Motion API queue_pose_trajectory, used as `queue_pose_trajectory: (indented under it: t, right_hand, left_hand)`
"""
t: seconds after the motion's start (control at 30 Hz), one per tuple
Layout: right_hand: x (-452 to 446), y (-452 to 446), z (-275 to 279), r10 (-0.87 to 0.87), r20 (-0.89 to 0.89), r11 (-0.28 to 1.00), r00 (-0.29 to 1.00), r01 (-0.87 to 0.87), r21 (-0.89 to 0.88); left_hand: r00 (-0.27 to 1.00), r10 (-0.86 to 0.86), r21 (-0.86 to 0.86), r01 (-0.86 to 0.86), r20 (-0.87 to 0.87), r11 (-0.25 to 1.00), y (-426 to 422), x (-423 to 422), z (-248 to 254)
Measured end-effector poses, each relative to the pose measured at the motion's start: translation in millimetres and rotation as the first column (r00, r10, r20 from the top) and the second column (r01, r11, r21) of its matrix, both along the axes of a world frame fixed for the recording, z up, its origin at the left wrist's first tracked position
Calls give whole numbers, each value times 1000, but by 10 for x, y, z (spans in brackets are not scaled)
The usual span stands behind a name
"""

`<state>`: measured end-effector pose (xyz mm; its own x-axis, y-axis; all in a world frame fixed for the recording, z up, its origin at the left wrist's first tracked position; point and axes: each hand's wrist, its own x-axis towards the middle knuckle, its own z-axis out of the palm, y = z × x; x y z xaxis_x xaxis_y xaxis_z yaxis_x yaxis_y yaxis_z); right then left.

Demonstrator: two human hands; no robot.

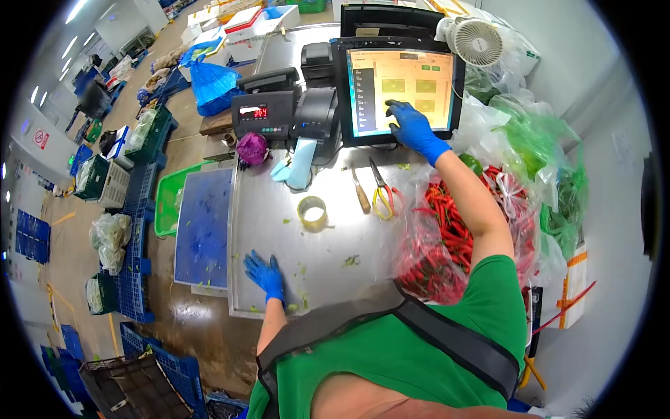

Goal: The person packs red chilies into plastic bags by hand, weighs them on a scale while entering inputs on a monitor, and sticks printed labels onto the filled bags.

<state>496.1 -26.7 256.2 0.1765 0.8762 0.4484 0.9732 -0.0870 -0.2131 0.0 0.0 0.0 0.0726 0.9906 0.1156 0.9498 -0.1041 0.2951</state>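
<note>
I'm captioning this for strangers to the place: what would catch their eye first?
Probably the glowing touchscreen in a black frame, top centre, with the blue-gloved right hand at it. Then the bright red chillies in clear plastic, right, and the round purple cabbage left of the screen.

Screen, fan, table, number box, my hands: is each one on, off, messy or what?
Screen: on
Number box: on, red digits lit
Fan: can't tell if spinning
Table: scattered green scraps
Left hand: gloved, spread on table
Right hand: gloved, at the screen
</note>
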Motion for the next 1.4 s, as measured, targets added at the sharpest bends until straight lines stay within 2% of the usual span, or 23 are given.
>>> queue_pose_trajectory:
  t: [0.03,0.07,0.1,0.17,0.2,0.37,0.57,0.7,0.93,1.03,1.13,1.23,1.4]
  right_hand:
    - [-39,49,4,44,32,995,999,-47,87]
    - [-106,56,73,56,109,993,992,-67,96]
    - [292,381,-168,56,210,996,976,-69,56]
    - [295,610,-279,14,223,997,975,-31,74]
    - [418,851,-140,10,252,991,968,-44,130]
    - [500,994,-275,2,211,984,978,-39,171]
    - [559,1082,-230,-3,247,971,969,-57,233]
    - [583,1105,-247,-25,223,988,974,-10,155]
    - [376,759,-423,33,163,994,986,-50,98]
    - [454,785,-415,21,179,993,984,-41,110]
    - [567,938,-379,-11,237,978,971,-38,203]
    - [627,1022,-404,5,247,987,969,-45,157]
    - [355,617,-471,111,206,988,972,-131,85]
  left_hand:
    - [997,37,53,-33,-62,998,-117,-26,101]
    - [990,76,108,-63,-120,992,-192,-49,200]
    - [991,64,9,-64,-117,998,-196,355,64]
    - [987,69,-7,-70,-144,997,-159,245,197]
    - [988,71,43,-66,-138,997,136,402,186]
    - [986,76,43,-70,-149,997,132,430,211]
    - [981,81,59,-72,-176,996,185,452,185]
    - [982,73,63,-63,-175,996,174,444,171]
    - [988,73,67,-65,-139,996,160,448,196]
    - [984,80,89,-66,-160,994,173,447,173]
    - [980,95,93,-80,-177,992,156,472,154]
    - [981,92,99,-76,-171,992,156,462,152]
    - [976,95,102,-76,-196,992,153,460,124]
